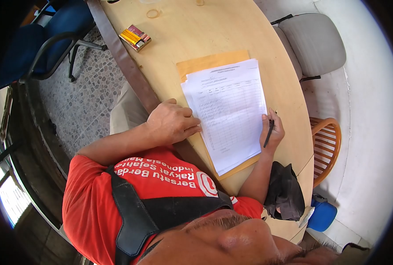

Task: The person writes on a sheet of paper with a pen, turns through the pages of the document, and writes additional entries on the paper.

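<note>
A stack of white printed sheets (pixel 229 119), with a ruled table and handwriting in its upper rows, lies on a brown envelope (pixel 196 65) on the desk. At the left edge of the sheets, my left hand (pixel 173 122) is closed, thumb and forefinger pinched at the paper's edge. My right hand (pixel 273 132) is closed around a dark pen (pixel 269 134) beside the right edge, its fingertips close to the paper. The pen slants down over the palm.
On the light wooden desk (pixel 170 39) sit a yellow lighter and small box (pixel 135 38) at upper left, and a black bag (pixel 285 190) at lower right. Around it stand a blue chair (pixel 66 31), a grey chair (pixel 313 44), a wooden chair (pixel 333 145) and a blue container (pixel 322 215).
</note>
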Demonstrator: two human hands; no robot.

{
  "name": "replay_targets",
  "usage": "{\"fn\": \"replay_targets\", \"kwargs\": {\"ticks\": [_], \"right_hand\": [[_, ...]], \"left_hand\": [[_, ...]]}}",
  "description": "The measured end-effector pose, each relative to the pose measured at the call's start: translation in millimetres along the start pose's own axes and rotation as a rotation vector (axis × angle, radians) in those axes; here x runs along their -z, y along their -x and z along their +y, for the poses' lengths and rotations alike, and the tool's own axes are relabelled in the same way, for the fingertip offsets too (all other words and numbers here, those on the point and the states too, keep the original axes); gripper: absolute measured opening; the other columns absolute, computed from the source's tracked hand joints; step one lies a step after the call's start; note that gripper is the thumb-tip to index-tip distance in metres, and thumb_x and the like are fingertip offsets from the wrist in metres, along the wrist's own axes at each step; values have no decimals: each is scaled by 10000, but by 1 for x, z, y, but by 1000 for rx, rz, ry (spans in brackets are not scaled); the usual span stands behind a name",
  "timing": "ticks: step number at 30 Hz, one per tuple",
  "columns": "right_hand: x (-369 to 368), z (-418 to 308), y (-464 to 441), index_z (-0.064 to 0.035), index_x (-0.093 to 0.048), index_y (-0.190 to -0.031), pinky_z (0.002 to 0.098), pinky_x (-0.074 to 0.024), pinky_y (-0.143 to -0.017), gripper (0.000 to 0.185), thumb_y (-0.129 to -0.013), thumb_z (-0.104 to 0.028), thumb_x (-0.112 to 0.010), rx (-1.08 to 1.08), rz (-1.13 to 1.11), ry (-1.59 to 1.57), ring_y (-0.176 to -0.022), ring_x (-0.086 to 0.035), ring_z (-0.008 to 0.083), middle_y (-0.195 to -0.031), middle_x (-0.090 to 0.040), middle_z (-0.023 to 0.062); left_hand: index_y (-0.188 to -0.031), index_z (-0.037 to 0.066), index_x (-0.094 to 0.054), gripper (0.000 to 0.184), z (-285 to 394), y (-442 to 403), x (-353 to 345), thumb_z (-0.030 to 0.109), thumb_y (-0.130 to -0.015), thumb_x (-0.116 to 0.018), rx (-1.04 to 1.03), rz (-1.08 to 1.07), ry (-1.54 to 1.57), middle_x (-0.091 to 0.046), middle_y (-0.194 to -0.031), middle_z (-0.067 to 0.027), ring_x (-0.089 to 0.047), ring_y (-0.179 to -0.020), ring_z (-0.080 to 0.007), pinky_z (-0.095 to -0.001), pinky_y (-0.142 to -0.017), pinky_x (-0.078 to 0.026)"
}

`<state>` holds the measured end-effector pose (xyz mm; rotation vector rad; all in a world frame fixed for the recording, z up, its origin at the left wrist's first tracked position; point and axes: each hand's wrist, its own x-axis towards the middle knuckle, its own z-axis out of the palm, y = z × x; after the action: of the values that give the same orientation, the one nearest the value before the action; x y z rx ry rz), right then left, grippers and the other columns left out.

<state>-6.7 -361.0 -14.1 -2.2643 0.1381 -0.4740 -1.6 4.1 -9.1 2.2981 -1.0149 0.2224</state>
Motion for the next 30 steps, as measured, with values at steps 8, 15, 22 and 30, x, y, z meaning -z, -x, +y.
{"fn": "replay_targets", "kwargs": {"ticks": [8,15,22,30], "right_hand": [[4,-7,-4,38,-714,-1215,295,-522,-852,244,-997,-72,-707,92,16,26,-902,-622,137,-969,-673,69],[3,-2,-6,54,-712,-1177,306,-523,-829,207,-991,-34,-691,83,37,-1,-896,-648,166,-988,-685,97],[4,-8,-6,50,-716,-1169,305,-521,-821,204,-1003,-64,-686,79,38,62,-888,-647,167,-983,-686,102],[3,-7,-6,55,-715,-1184,297,-526,-828,238,-1008,-104,-699,87,62,19,-890,-641,150,-976,-694,87]], "left_hand": [[-908,165,-763,181,1,1,-1,344,-899,-737,63,-12,59,-608,-711,-11,-632,-596,-232,-394,-691,-491],[-906,167,-767,183,0,1,0,347,-900,-733,59,-40,35,-608,-712,-13,-642,-607,-235,-397,-690,-494],[-864,156,-769,175,0,-1,1,325,-839,-808,29,3,18,-591,-673,-22,-632,-594,-238,-381,-626,-497],[-875,156,-764,169,-1,0,0,322,-857,-789,18,-2,12,-588,-670,-19,-633,-594,-225,-378,-626,-494]]}}
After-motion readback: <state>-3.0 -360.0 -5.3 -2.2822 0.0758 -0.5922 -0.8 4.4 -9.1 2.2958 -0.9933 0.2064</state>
